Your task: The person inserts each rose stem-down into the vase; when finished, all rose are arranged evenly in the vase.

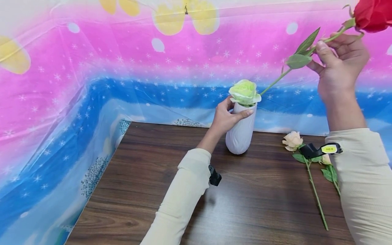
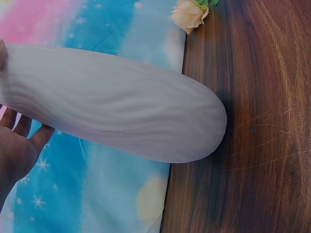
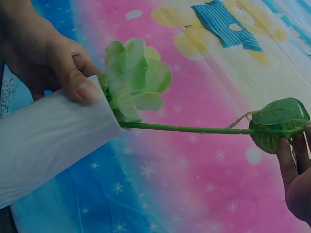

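Observation:
A white ribbed vase stands on the table, gripped near its rim by my left hand. One pale green rose sits in its mouth, the bloom just above the rim. My right hand, up at the right, pinches the stem of a red rose among its leaves. That stem slants down to the vase mouth beside the green bloom in the right wrist view. How far its tip reaches inside is hidden. The left wrist view has the vase body close up, its base on the wood.
On the brown table, a peach rose lies right of the vase. Another peach rose is partly covered by the right sleeve. A pink and blue patterned cloth hangs behind and to the left of the table.

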Demonstrator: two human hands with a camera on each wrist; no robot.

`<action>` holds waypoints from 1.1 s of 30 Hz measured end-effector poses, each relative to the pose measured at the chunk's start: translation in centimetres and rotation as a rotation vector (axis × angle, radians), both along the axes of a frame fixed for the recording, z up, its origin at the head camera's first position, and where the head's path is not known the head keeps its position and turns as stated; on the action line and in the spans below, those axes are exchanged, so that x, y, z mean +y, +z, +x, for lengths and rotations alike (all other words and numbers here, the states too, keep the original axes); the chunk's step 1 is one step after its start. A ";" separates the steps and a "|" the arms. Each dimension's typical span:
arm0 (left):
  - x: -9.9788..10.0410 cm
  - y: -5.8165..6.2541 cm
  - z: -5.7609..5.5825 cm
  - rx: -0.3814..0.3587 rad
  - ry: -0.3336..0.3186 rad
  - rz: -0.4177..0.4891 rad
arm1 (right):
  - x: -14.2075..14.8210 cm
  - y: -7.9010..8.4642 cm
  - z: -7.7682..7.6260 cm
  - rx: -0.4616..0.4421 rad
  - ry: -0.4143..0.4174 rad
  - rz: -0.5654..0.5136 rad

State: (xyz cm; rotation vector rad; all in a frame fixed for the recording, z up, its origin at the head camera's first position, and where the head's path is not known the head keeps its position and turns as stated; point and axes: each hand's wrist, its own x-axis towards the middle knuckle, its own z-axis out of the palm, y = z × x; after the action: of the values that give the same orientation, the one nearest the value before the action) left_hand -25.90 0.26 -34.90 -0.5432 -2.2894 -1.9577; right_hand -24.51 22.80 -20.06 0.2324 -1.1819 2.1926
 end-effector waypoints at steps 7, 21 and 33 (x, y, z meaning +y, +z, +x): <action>0.0 0.0 -0.1 -0.005 -0.003 0.006 | -0.6 -0.3 -0.1 -0.012 0.091 -0.015; 0.1 -0.2 -0.2 -0.008 0.005 0.007 | -2.0 -1.4 -0.7 -0.021 0.092 0.116; 0.1 -0.2 -0.1 -0.001 0.004 0.017 | -2.8 -2.2 -1.2 -0.037 0.084 0.161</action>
State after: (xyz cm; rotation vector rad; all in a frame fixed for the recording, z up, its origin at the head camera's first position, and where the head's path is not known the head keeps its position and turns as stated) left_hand -26.04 0.39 -35.09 -0.5357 -2.2705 -1.9742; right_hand -25.72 19.97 -22.25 0.3157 -1.3947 2.1829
